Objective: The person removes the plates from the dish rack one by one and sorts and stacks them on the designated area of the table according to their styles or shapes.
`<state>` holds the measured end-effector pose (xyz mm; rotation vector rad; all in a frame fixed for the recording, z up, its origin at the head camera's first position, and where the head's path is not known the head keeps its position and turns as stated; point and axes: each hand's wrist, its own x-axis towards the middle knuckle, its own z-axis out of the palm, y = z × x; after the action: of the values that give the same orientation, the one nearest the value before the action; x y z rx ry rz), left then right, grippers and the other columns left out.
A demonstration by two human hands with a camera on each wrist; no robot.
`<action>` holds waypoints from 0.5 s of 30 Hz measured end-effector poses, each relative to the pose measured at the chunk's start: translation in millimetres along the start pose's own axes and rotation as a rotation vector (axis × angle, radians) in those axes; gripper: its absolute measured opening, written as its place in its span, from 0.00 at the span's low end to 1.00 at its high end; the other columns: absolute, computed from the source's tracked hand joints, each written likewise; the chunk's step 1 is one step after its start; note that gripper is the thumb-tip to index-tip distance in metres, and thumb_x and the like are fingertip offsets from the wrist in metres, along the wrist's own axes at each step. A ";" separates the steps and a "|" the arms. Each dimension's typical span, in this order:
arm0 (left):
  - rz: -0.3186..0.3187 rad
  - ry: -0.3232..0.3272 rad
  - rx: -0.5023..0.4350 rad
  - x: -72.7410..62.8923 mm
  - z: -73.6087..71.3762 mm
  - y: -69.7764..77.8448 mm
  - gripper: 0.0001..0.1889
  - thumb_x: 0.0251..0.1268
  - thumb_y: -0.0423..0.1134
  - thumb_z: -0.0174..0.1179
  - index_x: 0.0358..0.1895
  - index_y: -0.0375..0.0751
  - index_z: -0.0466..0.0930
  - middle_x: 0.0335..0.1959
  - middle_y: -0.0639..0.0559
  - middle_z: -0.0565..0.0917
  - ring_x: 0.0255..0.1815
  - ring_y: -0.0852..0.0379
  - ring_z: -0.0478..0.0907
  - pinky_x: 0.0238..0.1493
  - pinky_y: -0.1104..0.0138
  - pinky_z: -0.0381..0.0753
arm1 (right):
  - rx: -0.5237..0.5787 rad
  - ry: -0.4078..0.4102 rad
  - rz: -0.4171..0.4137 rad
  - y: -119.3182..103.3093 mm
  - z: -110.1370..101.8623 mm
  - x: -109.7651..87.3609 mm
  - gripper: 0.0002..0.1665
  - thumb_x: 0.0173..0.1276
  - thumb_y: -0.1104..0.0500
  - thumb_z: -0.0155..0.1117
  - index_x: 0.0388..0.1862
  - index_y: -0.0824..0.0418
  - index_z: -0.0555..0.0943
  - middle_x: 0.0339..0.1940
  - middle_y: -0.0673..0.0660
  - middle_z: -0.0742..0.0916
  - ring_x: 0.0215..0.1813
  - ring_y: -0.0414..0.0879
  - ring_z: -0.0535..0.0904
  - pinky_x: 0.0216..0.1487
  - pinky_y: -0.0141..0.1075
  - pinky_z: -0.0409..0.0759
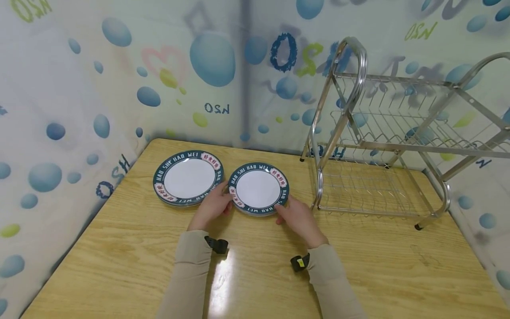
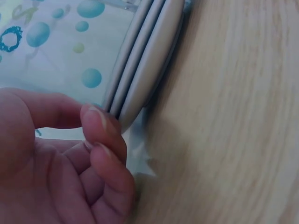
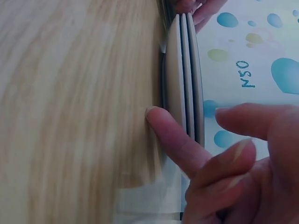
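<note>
A stack of small plates, white with dark green lettered rims, lies between the two hands. My left hand pinches its left edge; in the left wrist view the curled fingertips meet the stacked rims, hiding the thumb's tip. My right hand is at the opposite edge. In the right wrist view its index finger reaches low across the rims, and the thumb stands apart above them. Left of this stack lie larger matching plates, close to my left hand.
A two-tier metal dish rack stands at the right on the wooden table, near the back. Its feet rest to the right of my right hand. A patterned wall covering rises behind the table and along the sides.
</note>
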<state>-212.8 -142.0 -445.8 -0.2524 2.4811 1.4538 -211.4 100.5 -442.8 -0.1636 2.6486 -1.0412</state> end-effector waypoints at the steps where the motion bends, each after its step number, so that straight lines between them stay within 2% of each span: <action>1: -0.006 -0.001 0.004 -0.5 -0.8 0.4 0.28 0.67 0.42 0.43 0.69 0.44 0.48 0.21 0.47 0.75 0.20 0.53 0.72 0.27 0.66 0.69 | -0.003 -0.002 0.008 -0.3 -1.0 -0.5 0.23 0.66 0.45 0.49 0.57 0.53 0.67 0.18 0.48 0.82 0.22 0.47 0.72 0.27 0.38 0.67; 5: 0.018 0.014 0.025 -3.3 -4.9 4.8 0.27 0.68 0.46 0.42 0.68 0.44 0.50 0.21 0.46 0.75 0.19 0.51 0.73 0.28 0.64 0.68 | -0.030 -0.003 0.033 -5.7 -8.0 -6.0 0.32 0.66 0.44 0.48 0.66 0.54 0.58 0.20 0.49 0.82 0.14 0.47 0.71 0.18 0.37 0.67; 8: 0.040 0.049 0.012 -5.8 -7.2 11.3 0.26 0.68 0.47 0.42 0.67 0.45 0.54 0.25 0.45 0.76 0.23 0.48 0.74 0.30 0.63 0.70 | -0.061 -0.007 0.008 -14.4 -17.5 -14.4 0.36 0.66 0.43 0.48 0.70 0.52 0.53 0.23 0.50 0.82 0.13 0.47 0.71 0.19 0.37 0.69; 12: 0.085 0.145 0.054 -9.4 -7.9 22.4 0.25 0.67 0.49 0.43 0.65 0.48 0.59 0.44 0.46 0.75 0.41 0.50 0.74 0.42 0.59 0.72 | -0.078 -0.050 -0.074 -28.3 -36.7 -31.7 0.32 0.66 0.42 0.48 0.67 0.46 0.59 0.30 0.50 0.82 0.20 0.47 0.75 0.25 0.37 0.70; 15: 0.153 0.235 0.141 -12.1 -6.9 29.8 0.24 0.66 0.49 0.44 0.64 0.47 0.62 0.53 0.47 0.70 0.51 0.51 0.68 0.51 0.57 0.68 | -0.067 -0.089 -0.158 -37.7 -55.8 -48.3 0.28 0.65 0.38 0.47 0.63 0.42 0.64 0.34 0.48 0.82 0.27 0.43 0.77 0.29 0.37 0.72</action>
<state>-210.4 -133.3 -414.2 -0.2214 2.8343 1.3653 -182.7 119.2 -367.4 -0.4300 2.6252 -0.9678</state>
